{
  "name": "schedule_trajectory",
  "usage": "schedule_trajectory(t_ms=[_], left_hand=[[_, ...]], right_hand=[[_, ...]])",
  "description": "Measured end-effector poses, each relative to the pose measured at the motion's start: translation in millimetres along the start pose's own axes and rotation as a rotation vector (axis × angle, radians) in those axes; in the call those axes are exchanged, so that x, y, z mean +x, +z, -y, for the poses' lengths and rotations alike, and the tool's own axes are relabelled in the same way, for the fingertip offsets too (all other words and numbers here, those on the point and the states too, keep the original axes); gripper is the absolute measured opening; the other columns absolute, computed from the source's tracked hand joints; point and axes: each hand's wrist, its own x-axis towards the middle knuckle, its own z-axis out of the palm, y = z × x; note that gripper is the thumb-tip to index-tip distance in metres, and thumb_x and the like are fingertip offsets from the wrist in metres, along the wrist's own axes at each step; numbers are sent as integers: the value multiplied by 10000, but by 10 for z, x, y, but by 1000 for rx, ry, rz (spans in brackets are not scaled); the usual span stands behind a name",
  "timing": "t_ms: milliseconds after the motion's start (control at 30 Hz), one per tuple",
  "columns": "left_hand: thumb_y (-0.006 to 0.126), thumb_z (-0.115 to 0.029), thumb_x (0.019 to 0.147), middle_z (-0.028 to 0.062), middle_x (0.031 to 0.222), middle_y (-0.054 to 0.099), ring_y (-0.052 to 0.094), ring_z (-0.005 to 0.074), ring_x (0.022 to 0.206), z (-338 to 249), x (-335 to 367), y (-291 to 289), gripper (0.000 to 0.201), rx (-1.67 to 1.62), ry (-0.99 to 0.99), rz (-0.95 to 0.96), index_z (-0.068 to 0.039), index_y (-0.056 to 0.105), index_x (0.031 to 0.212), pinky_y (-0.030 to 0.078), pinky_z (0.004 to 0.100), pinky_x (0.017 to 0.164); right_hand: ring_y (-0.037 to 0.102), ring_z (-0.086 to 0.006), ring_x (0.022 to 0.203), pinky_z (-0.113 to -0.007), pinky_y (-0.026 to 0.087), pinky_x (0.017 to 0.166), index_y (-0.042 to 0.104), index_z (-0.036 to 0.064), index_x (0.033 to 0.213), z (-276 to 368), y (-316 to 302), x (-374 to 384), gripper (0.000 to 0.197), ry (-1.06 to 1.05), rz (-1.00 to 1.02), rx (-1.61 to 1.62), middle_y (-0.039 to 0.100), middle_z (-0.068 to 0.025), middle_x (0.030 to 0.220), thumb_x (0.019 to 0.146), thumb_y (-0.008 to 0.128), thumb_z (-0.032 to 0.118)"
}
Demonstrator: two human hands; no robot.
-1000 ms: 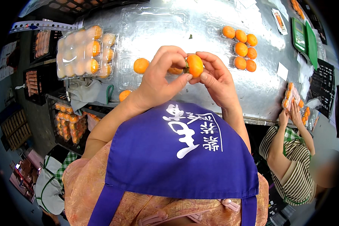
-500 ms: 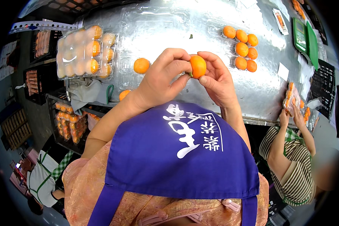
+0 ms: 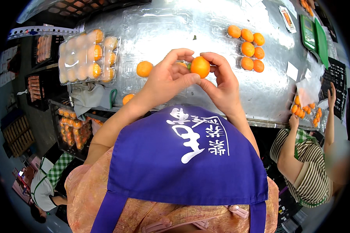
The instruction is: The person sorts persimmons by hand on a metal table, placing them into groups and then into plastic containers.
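Between my two hands, above the metal table (image 3: 225, 95), is a mandarin (image 3: 200, 67) with a bit of green at its left side. My right hand (image 3: 224, 82) grips it with thumb and fingers. Curled up to its left side, my left hand (image 3: 168, 77) has its thumb against the fruit's lower edge. A patch of orange shows behind the left fingers; whether it is a second fruit held there, I cannot tell. Left of that hand lies a loose mandarin (image 3: 144, 69), and another mandarin (image 3: 128, 98) sits by the near edge.
A clear clamshell box of mandarins (image 3: 81, 54) stands at the left, near a grey cloth (image 3: 90, 96). An open clear tray (image 3: 157, 21) lies at the back. Several mandarins (image 3: 247, 49) stand in rows at right. Beyond, a co-worker (image 3: 299, 163) handles another pack (image 3: 302, 106).
The mandarin has turned and shifted slightly left, and its green bit now faces my left fingers. My left fingers have curled differently. At right, the co-worker's one hand has lifted away from the pack.
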Motion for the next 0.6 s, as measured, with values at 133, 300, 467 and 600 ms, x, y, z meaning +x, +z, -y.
schedule_trajectory(t_ms=[133, 300, 467, 600], left_hand=[[621, 8, 944, 116, 1340, 479, 605, 187, 1151, 37, 35, 17, 437, -148, 21, 42, 5, 446, 1345, 533, 313, 956], [613, 64, 917, 98, 1294, 517, 578, 182, 1190, 107, 29, 26, 437, -183, 176, 76, -26, 469, 1320, 504, 317, 993], [611, 120, 882, 110, 1333, 460, 496, 195, 1270, 163, 60, 17, 483, -194, 278, 144, -38, 453, 1309, 441, 349, 1080], [601, 134, 877, 114, 1326, 458, 503, 188, 1252, 181, 81, 32, 489, -203, 304, 149, -50, 441, 1300, 441, 346, 1076]], right_hand=[[615, -195, 1122, -323, 541, 933, 496, -29, 1330, 46, 25, -17, 553, -36, -59, 99, 583, -128, 1253, 834, 737, -52], [630, -172, 1083, -284, 546, 913, 486, -23, 1345, -24, -68, -68, 498, 203, -81, 500, 595, -120, 1227, 892, 692, -40], [629, -143, 1069, -266, 543, 907, 506, -18, 1323, -19, -89, -122, 438, 342, 36, 566, 596, -96, 1213, 915, 665, -36], [633, -135, 1036, -261, 547, 885, 544, -16, 1279, -24, -43, -108, 394, 227, -4, 537, 579, -88, 1194, 905, 664, -51]])
